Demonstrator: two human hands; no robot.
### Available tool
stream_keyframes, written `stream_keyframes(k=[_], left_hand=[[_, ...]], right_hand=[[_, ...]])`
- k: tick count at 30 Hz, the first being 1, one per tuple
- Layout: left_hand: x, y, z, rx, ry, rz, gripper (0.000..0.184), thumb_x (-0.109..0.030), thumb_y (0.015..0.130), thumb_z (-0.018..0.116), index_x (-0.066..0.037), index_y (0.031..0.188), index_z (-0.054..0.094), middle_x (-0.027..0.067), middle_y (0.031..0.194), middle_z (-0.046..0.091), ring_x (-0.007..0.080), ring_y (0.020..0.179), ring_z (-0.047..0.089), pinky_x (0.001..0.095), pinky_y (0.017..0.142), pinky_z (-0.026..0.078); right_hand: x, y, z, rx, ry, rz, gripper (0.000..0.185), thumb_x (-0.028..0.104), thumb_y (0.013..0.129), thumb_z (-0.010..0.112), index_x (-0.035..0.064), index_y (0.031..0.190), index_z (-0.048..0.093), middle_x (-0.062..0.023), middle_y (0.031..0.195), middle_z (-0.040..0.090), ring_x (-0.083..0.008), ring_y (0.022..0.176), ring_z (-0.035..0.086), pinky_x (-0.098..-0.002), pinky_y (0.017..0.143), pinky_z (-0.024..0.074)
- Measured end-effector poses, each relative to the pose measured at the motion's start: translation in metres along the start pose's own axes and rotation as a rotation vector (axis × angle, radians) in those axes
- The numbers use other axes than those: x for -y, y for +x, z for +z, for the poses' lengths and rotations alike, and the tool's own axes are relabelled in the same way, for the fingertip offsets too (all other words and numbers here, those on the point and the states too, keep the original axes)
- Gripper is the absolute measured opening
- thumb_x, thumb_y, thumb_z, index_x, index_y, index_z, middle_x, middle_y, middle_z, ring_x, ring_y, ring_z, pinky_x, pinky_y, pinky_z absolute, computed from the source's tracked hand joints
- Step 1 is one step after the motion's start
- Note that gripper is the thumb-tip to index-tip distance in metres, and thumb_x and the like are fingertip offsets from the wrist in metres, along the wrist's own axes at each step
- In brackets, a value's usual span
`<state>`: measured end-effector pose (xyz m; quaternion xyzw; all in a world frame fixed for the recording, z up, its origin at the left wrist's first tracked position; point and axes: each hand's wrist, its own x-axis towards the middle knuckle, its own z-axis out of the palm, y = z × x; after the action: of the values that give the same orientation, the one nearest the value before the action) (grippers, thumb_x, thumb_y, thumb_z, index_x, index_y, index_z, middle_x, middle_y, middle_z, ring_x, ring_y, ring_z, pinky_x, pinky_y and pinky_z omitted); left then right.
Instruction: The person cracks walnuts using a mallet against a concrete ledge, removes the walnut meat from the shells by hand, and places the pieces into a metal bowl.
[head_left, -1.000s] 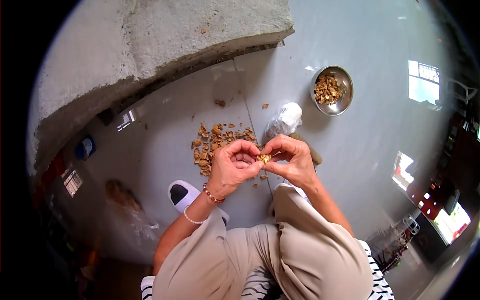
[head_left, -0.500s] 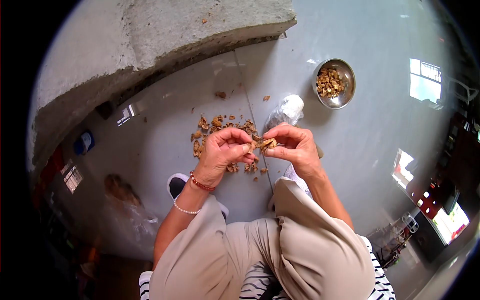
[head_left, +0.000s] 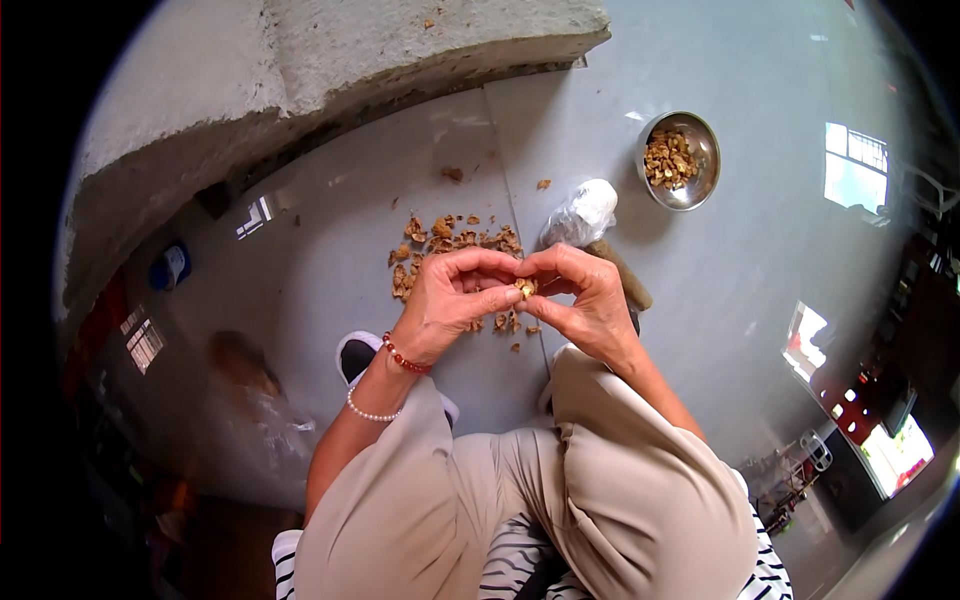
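Between my fingertips is a small walnut piece [head_left: 525, 288], partly covered by the fingers. My left hand [head_left: 447, 300] pinches it from the left, with a red bead bracelet and a pearl one on the wrist. My right hand [head_left: 582, 300] pinches the same piece from the right, and the fingertips of both hands meet. Broken walnut shells [head_left: 441, 238] lie on the grey floor beyond and beneath my hands. A steel bowl [head_left: 707, 165] at the upper right holds walnut kernels [head_left: 669, 159].
A white item in clear plastic [head_left: 582, 212] and a brown cylindrical object [head_left: 627, 275] lie beyond my right hand. A rough concrete slab [head_left: 350, 50] spans the upper left. A blue container [head_left: 171, 267] and a plastic bag [head_left: 270, 430] are at left.
My hands were apart half a second ago, with a piece in each; now they have come together on one piece. The view has shifted slightly.
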<state>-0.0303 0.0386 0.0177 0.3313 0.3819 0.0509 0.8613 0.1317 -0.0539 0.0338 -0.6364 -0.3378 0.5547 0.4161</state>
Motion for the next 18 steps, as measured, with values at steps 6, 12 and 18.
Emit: stream_keyframes(k=[6, 12, 18], left_hand=[[0.001, -0.001, -0.005, 0.022, -0.112, -0.047, 0.023, -0.006, 0.082, 0.065, 0.001, 0.104, 0.061, 0.0084, 0.096, 0.065, 0.0136, 0.087, 0.062, 0.0265, 0.077, 0.054], [0.003, -0.002, 0.009, -0.169, 0.393, 0.264, 0.016, -0.002, 0.086, 0.054, 0.002, 0.099, 0.063, 0.0043, 0.089, 0.062, 0.0105, 0.075, 0.062, 0.023, 0.067, 0.054], [0.002, -0.001, 0.011, -0.168, 0.123, 0.161, 0.016, -0.001, 0.088, 0.051, 0.001, 0.097, 0.063, 0.0038, 0.088, 0.062, 0.0087, 0.074, 0.06, 0.0217, 0.066, 0.054]], right_hand=[[-0.005, 0.001, 0.001, 0.004, 0.099, -0.015, 0.021, -0.005, 0.07, 0.069, -0.0023, 0.089, 0.06, -0.007, 0.087, 0.055, -0.013, 0.075, 0.062, -0.0245, 0.066, 0.0543], [-0.011, -0.001, 0.002, 0.004, 0.249, 0.039, 0.019, -0.006, 0.073, 0.067, -0.0025, 0.09, 0.061, -0.0052, 0.089, 0.054, -0.0099, 0.076, 0.06, -0.0228, 0.068, 0.0524], [-0.011, -0.003, -0.001, -0.002, 0.466, 0.122, 0.02, -0.005, 0.074, 0.068, -0.0017, 0.092, 0.06, -0.0046, 0.088, 0.059, -0.009, 0.076, 0.06, -0.0219, 0.068, 0.0513]])
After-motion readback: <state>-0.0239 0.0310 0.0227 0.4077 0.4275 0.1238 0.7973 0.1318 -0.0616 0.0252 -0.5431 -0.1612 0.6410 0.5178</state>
